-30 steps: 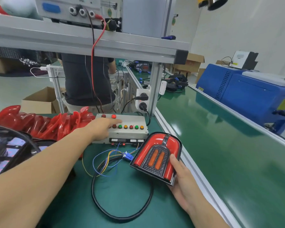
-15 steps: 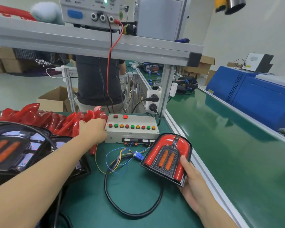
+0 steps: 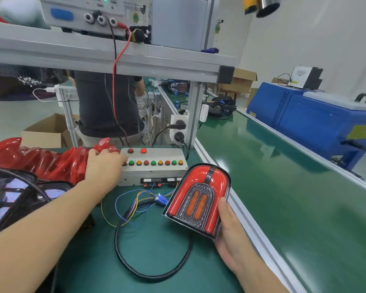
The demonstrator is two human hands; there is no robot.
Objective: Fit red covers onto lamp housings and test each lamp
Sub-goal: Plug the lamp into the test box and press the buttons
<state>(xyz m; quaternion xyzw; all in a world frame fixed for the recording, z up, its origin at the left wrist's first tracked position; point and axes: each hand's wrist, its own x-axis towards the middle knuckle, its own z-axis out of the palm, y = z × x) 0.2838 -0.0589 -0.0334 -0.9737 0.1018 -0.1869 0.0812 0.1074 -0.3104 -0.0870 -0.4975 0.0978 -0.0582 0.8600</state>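
One assembled lamp (image 3: 199, 200), an arch-shaped black housing fitted with a glossy red cover and two orange oblong lenses at its centre, is held tilted above the green bench mat (image 3: 156, 250) near the bench's right edge. The right hand (image 3: 230, 235) supports it from below and from the right, thumb lying along the lamp's right edge and fingers curled beneath it. The left hand (image 3: 103, 166) reaches across to the left end of one grey metal test box (image 3: 154, 166); its fingers lie over the box's leftmost button and against a red cover, and whether they press or grasp cannot be told. The box carries two red buttons in an upper row and a lower row of red, green and amber buttons, eight plainly seen and one partly hidden by the hand. Behind the left hand stands a row of loose translucent red covers (image 3: 40, 160), too overlapped to count. Two dark housings (image 3: 15, 199) lie at the left. A black cable loop (image 3: 152, 250) and thin coloured wires (image 3: 131, 204) with a blue connector (image 3: 161, 200) lie between the forearms. Right of the bench runs a green conveyor belt (image 3: 283, 197).
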